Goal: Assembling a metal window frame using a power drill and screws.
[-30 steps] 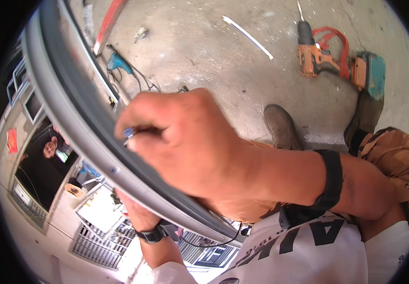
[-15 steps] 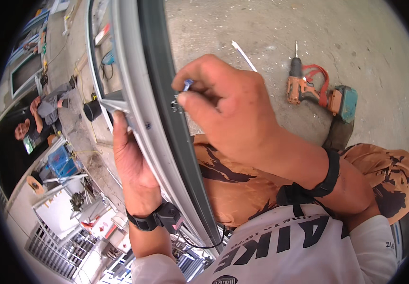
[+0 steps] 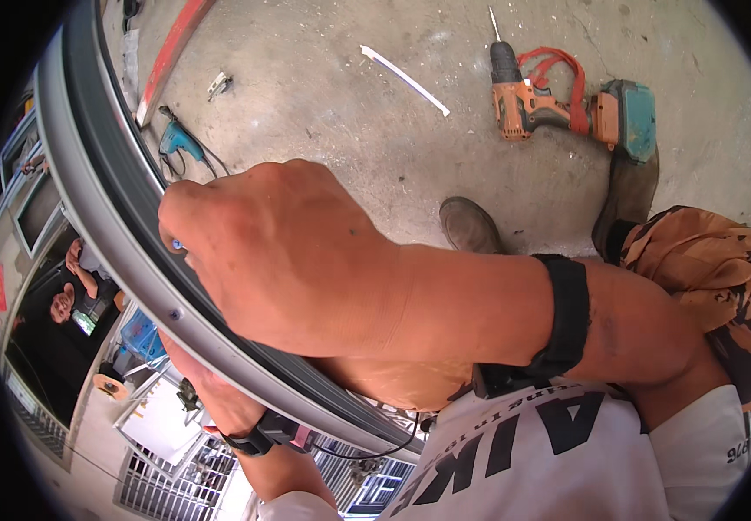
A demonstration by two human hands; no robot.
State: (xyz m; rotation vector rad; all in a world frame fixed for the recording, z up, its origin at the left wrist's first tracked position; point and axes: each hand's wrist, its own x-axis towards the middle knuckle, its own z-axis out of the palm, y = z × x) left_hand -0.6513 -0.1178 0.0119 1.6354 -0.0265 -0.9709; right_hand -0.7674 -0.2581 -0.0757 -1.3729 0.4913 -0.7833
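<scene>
A long grey metal frame profile with a dark inner channel runs from the upper left down to the bottom middle, in front of my body. My right hand is closed over the channel, pinching a small screw whose bluish head peeks out at the fingers. What the screw tip touches is hidden by the hand. Another screw head sits in the profile's silver outer face. Behind the profile is my left hand, its fingers covered by the metal.
An orange and teal cordless drill lies on the concrete floor at the right, near a white strip. Farther left are a teal corded power tool and a red bar. Another person is at the left, beyond the profile.
My view has swung, so the profile lies farther left and more slanted. My right hand, with the screw, has come down along the channel. My left thumb has gone out of sight behind the metal.
</scene>
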